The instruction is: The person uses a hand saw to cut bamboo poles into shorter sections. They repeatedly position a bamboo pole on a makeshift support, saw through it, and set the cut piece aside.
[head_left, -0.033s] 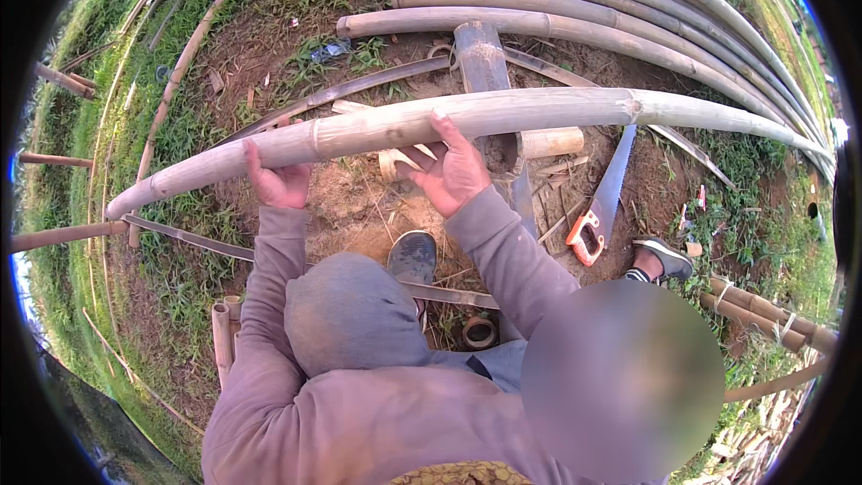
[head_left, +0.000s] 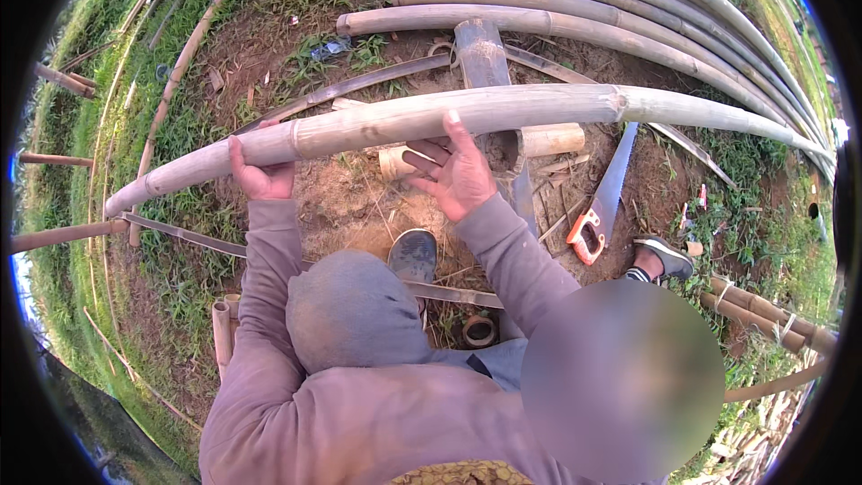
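A long pale bamboo pole (head_left: 386, 121) stretches across the view in front of me, its left end lower and nearer. My left hand (head_left: 260, 175) is closed around its left part, thumb on the near side and fingers passing behind. Under the middle of the pole is my right hand (head_left: 462, 175), palm up with fingers spread; its thumb lies against the near side. Below and behind the pole, a thick bamboo piece (head_left: 482, 58) rests on the ground, partly covered by it. A handsaw (head_left: 603, 202) with an orange handle lies right of my right hand.
Several bamboo poles (head_left: 539, 21) lie side by side at the far right. Short cut bamboo pieces (head_left: 551, 140) and split strips (head_left: 377, 76) are on the sandy ground. My shoe (head_left: 413, 253) is near the middle. Tied bamboo (head_left: 759, 314) lies at the right.
The bamboo pole has shifted slightly left, its joints with it. My left hand has moved a little left with it; my right hand has drifted slightly right, its fingers more spread.
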The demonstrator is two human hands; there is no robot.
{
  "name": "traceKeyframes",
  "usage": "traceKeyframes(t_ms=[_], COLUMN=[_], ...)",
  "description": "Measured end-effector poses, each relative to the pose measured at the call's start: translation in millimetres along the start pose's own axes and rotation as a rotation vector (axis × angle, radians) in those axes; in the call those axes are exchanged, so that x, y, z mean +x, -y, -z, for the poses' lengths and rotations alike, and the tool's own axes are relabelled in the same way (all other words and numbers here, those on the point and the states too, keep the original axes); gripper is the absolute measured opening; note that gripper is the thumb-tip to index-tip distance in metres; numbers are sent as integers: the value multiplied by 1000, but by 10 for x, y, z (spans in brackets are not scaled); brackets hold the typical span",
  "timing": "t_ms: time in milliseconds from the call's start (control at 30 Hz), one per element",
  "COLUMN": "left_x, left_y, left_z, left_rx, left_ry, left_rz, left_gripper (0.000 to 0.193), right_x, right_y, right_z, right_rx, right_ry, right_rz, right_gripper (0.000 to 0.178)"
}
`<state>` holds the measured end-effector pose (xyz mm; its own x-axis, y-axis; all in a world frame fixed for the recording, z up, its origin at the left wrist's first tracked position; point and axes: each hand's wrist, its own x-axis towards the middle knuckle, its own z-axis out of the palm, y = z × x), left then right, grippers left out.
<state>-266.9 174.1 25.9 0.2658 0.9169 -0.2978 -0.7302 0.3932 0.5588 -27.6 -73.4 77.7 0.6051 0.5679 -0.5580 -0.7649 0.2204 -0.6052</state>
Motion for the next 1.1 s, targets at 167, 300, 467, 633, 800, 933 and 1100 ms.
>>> traceKeyframes(t_ms=[167, 300, 467, 633, 800, 933, 1100], left_x=[725, 958, 1063, 219, 1206, 1534, 1626], left_y=[-1175, -1750, -1965, -513, -772, -1477, -1514], left_z=[939, 1155, 1079, 467, 561, 1578, 1982], left_rx=[15, 167, 247, 331, 208, 389, 431], left_ry=[-53, -283, -388, -237, -512, -608, -674], left_rz=[-125, -83, -260, -88, -341, -272, -489], left_gripper=[54, 61, 75, 105, 66, 64, 72], right_x=[668, 962, 1214, 984, 708, 213, -724], right_y=[1512, 2356, 2202, 1665, 1052, 361, -162], right_z=[1862, 2183, 1725, 1198, 975, 906, 1384], right_rx=[109, 348, 276, 191, 6, -259, -1644], right_ry=[-469, -231, -277, -187, -111, 193, 782], right_rz=[477, 557, 484, 330, 114, -99, 546], right_gripper=[125, 88, 61, 66, 66, 46, 57])
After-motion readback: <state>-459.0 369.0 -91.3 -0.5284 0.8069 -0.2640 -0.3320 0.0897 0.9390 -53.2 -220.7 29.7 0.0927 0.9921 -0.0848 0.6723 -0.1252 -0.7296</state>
